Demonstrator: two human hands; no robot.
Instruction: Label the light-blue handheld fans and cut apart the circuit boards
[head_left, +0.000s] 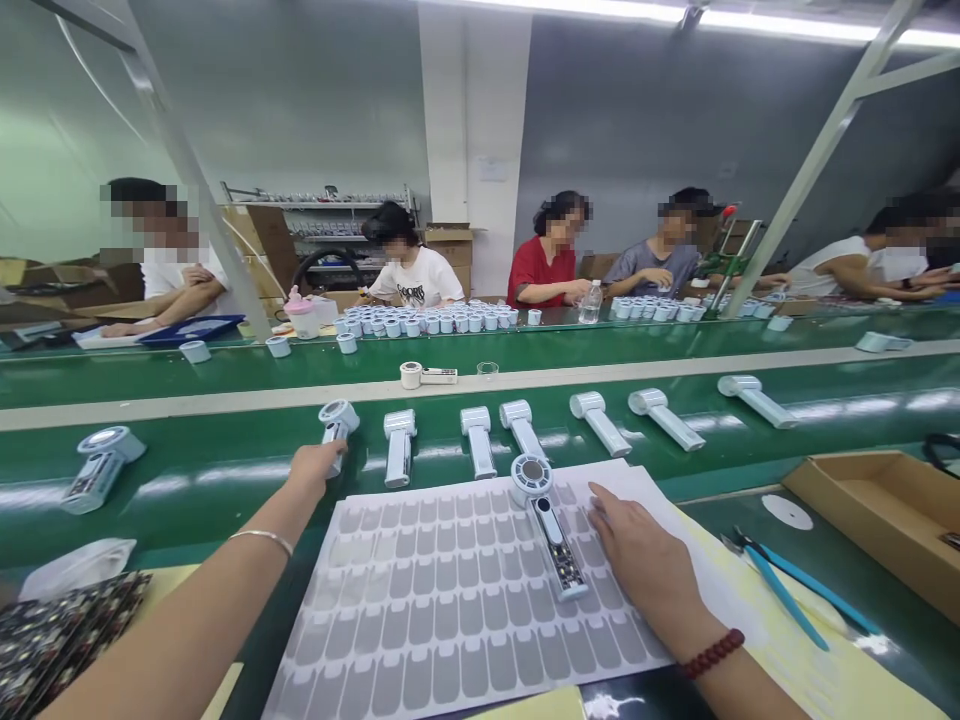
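My left hand (315,468) reaches out to the green conveyor belt (210,470) and closes on the handle of a white handheld fan (335,425) lying there. My right hand (637,545) lies flat, fingers stretched, on a white sheet of grey stickers (450,600) in front of me. Beside its fingertips, on the sheet, lies another fan (547,525) with its handle open and the circuit board showing. A silver bangle is on my left wrist and a red bead bracelet on my right.
Several more white fans (600,420) lie in a row on the belt. Blue tweezers (780,590) and a cardboard box (885,510) are at my right, a patterned cloth (60,630) at my left. Several people sit across the line behind rows of fan heads (427,320).
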